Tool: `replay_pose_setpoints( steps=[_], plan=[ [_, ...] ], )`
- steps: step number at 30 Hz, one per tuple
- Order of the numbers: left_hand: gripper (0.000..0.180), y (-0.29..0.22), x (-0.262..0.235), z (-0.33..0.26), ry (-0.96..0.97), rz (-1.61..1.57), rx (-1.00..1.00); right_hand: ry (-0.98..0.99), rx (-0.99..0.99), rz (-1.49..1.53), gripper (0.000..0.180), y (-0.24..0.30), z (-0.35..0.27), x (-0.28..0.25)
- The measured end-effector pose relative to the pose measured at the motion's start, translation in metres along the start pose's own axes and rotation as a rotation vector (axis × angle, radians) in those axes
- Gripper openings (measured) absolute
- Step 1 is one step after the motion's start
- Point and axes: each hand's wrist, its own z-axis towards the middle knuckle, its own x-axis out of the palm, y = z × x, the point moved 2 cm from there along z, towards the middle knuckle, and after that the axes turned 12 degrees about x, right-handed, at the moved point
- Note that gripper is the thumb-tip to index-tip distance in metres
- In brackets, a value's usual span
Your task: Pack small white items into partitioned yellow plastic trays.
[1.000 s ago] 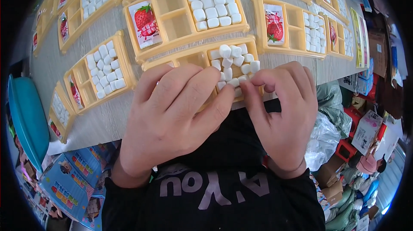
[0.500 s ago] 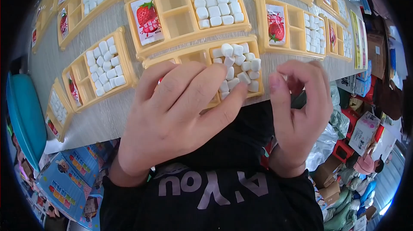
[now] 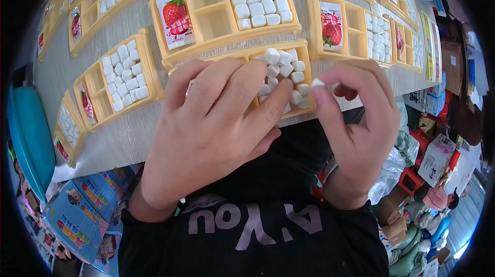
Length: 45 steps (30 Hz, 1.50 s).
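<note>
Close to the table's front edge sits a pale yellow divided tray (image 3: 308,55), its left part mostly covered by my hand. Small white marshmallows (image 3: 297,77) fill its right compartment, some lying loosely on top of others. My left hand (image 3: 206,117) reaches over the tray with fingers apart, its index fingertip touching the marshmallows. Just right of the tray, my right hand (image 3: 363,107) pinches a single marshmallow (image 3: 318,82) between thumb and index finger.
Behind stands a similar tray (image 3: 232,39) with a strawberry-printed sachet (image 3: 176,20) and neatly laid marshmallows. More filled trays stand left (image 3: 152,78) and right (image 3: 314,27). A teal bin (image 3: 32,137) is at the far left. Blue printed boxes (image 3: 85,215) lie below the table.
My left index finger has moved up and deeper among the marshmallows, shifting some. My right hand has moved slightly left and up, and the marshmallow in its pinch now shows clearly.
</note>
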Motion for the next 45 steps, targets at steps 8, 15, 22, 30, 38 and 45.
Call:
replay_pose_setpoints(
  steps=[8, 15, 22, 30, 38, 45],
  plan=[
    [0.054, 0.002, 0.000, 0.000, -0.072, -0.003, 0.029, 0.092, -0.092, -0.051, 0.021, 0.005, -0.009, 0.000],
    [0.049, 0.002, 0.000, -0.001, -0.068, -0.009, 0.020, 0.129, -0.072, -0.103, 0.022, 0.010, -0.008, 0.001],
    [0.048, 0.005, 0.003, -0.003, -0.126, -0.024, 0.043, 0.111, -0.078, -0.117, 0.021, 0.012, -0.008, 0.001],
    [0.049, 0.001, 0.002, 0.001, -0.084, -0.022, -0.003, 0.109, -0.027, -0.100, 0.022, 0.004, -0.006, 0.005],
    [0.046, 0.002, 0.003, -0.002, -0.138, 0.000, 0.021, 0.070, -0.090, -0.096, 0.016, 0.007, 0.000, -0.004],
    [0.042, 0.002, -0.003, -0.001, -0.194, -0.017, 0.018, 0.051, -0.170, -0.162, 0.017, 0.024, 0.023, -0.003]
  ],
)
